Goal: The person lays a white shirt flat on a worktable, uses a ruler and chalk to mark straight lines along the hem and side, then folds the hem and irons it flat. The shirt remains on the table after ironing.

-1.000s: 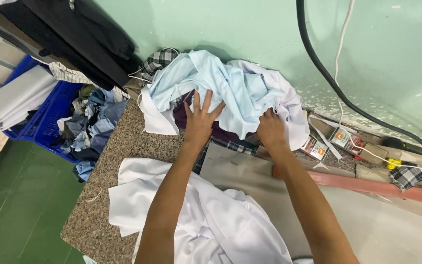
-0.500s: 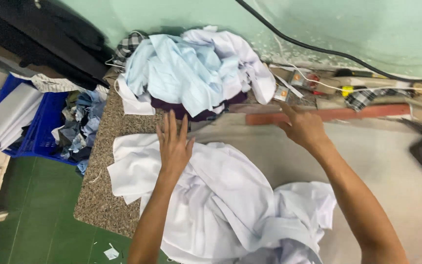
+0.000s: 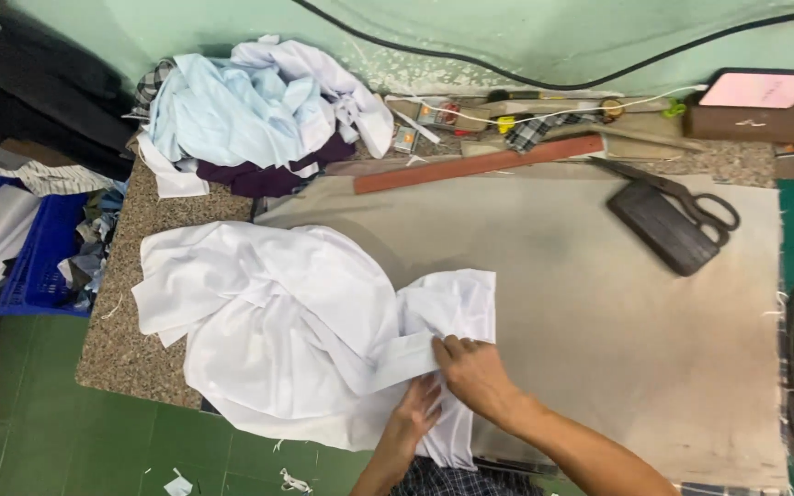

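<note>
Both hands down on the white shirt (image 3: pixel 287 340); right hand (image 3: pixel 475 375) pinching a folded strip, left hand (image 3: pixel 415 415) gripping cloth underneath. Scissors (image 3: pixel 691 204) and wooden ruler (image 3: pixel 480 165) well apart, further back.

We see a crumpled white cloth garment (image 3: pixel 277 331), matt and soft, lying on a smooth beige fabric pad (image 3: pixel 599 303) over the speckled rough stone table (image 3: pixel 117 354).

Speckled granite worktop (image 3: pixel 117 335), beige padded cloth cover (image 3: pixel 599 303) over most. On it: crumpled white fabric garment (image 3: pixel 277 331), heap of pale blue and white clothes (image 3: pixel 250 110), long reddish wooden ruler (image 3: pixel 478 163), black scissors (image 3: pixel 691 200), dark rectangular block (image 3: pixel 659 237).
</note>
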